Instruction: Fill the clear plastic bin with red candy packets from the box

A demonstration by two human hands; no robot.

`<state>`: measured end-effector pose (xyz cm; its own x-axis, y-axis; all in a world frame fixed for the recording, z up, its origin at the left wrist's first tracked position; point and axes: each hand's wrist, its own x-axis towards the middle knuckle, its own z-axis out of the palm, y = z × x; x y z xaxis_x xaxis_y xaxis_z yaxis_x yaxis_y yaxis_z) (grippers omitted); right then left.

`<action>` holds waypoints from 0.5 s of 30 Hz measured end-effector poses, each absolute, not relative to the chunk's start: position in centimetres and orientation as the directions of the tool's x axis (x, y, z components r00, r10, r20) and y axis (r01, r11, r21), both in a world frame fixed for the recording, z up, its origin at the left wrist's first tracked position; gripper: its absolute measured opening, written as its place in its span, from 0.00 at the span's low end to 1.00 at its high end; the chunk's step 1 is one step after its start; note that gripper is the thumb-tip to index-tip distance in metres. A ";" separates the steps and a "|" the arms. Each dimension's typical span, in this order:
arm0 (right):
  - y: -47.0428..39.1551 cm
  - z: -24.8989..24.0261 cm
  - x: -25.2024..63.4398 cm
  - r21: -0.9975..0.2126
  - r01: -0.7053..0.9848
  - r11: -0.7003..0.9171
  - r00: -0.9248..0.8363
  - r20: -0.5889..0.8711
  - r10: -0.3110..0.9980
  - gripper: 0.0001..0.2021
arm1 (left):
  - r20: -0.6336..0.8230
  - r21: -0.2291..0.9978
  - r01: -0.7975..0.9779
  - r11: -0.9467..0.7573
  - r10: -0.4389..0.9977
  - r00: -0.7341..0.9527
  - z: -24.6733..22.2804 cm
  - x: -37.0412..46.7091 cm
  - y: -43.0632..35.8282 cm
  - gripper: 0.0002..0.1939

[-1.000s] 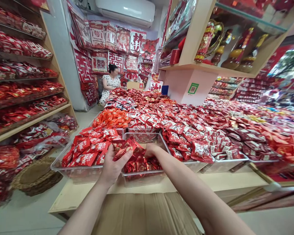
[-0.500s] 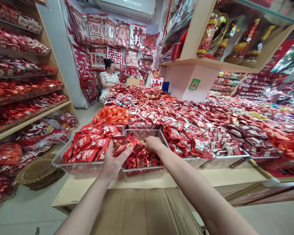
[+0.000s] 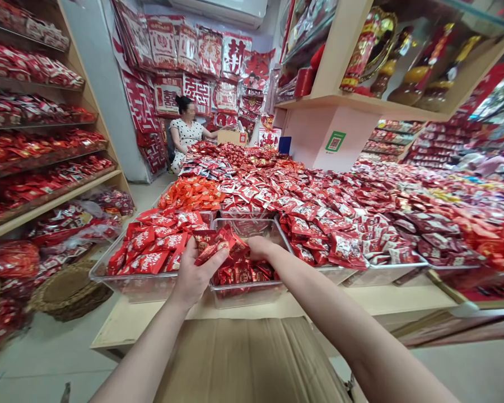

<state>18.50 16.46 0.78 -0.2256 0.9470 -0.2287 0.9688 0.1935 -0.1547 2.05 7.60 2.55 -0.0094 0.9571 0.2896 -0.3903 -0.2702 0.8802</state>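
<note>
Red packets [image 3: 215,247] were bunched in the left hand [image 3: 194,278], over the left edge of a clear bin [image 3: 247,298]. The spatial point that mattered was how close the bunch lay to the right hand [image 3: 261,248]: its right end came right up beside that hand, and whether the two touched was hard to judge. The foremost packet's long axis slanted from lower left, by the thumb, to upper right. More loose packets [image 3: 241,274] lay low in the bin, beneath and to the right of the bunch, toward the near wall; both hands were close to them, the right one reaching in over the bin's interior.

The left grip was closed on the bunch, with the thumb laid across the near side and the fingers mostly hidden behind. Its forearm rose from the lower left. The right forearm slanted in from the lower right, back of the hand up, knuckles turned down into the bin; its fingertips were hidden, so its grip and anything in it could not be made out.

A fuller bin [image 3: 151,288] stood just left on the pale surface [image 3: 361,298], and brown cardboard [image 3: 252,358] lay below the forearms.
</note>
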 end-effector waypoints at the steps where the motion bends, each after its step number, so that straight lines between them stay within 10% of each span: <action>1: 16.5 0.9 18.5 -0.140 0.971 0.193 -0.222 -0.229 0.948 0.13 | 0.291 0.879 -0.392 -0.272 0.957 -0.011 2.5 2.1 7.6 0.15; 15: 15.8 1.3 18.3 0.063 0.998 0.016 -0.008 -0.127 0.992 0.11 | 0.303 0.879 -0.388 -0.278 0.953 0.004 2.6 2.0 7.5 0.13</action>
<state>18.31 15.84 1.30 -0.0076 0.9919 -0.1266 0.9979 0.0157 0.0632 2.00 7.46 2.56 0.0040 0.9528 0.3035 -0.3881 -0.2782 0.8786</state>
